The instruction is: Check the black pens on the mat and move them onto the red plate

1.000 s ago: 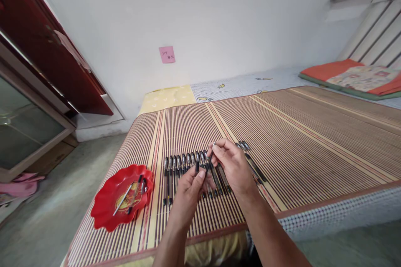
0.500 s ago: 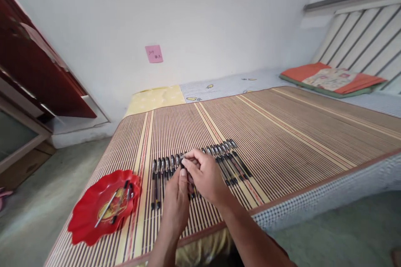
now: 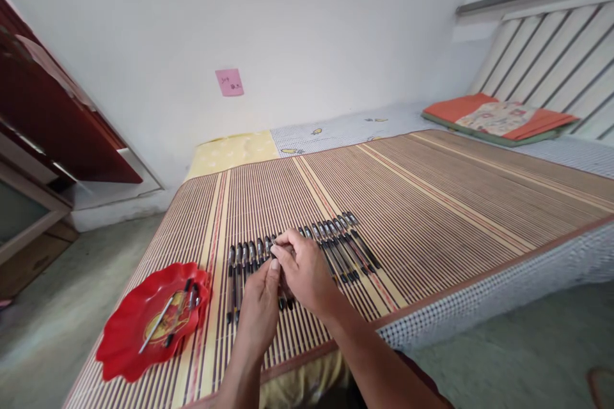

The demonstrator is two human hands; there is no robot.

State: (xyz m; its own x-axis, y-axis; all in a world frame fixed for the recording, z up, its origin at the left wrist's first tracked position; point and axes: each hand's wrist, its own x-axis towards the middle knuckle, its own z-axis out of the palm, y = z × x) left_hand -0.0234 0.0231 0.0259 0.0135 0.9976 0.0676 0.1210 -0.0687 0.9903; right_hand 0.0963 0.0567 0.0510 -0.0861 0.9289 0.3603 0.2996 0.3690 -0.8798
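Fingertip to fingertip, my left hand (image 3: 260, 294) and my right hand (image 3: 304, 268) are closed around what looks like a pen. Only a dark bit of it shows at the fingers; the rest is hidden. Beneath them runs a row of gel pens (image 3: 346, 257) with clear barrels, laid side by side on the striped mat (image 3: 432, 204). Their black caps (image 3: 329, 227) line up along the far end of the row. My hands cover the middle of this row. To the left, a red scalloped plate (image 3: 119, 326) holds a white stick-like refill (image 3: 156, 326) and several dark pen parts.
The mat covers a bed against a white wall. A folded orange cushion (image 3: 542, 120) lies at the far right by the slatted headboard (image 3: 551, 57). A pink note (image 3: 229, 82) is stuck on the wall. A dark red door (image 3: 67, 121) stands at left.
The view has shifted slightly, so everything sits a little further left. My hands stay together at the same spot over the row, fingers still pinched.
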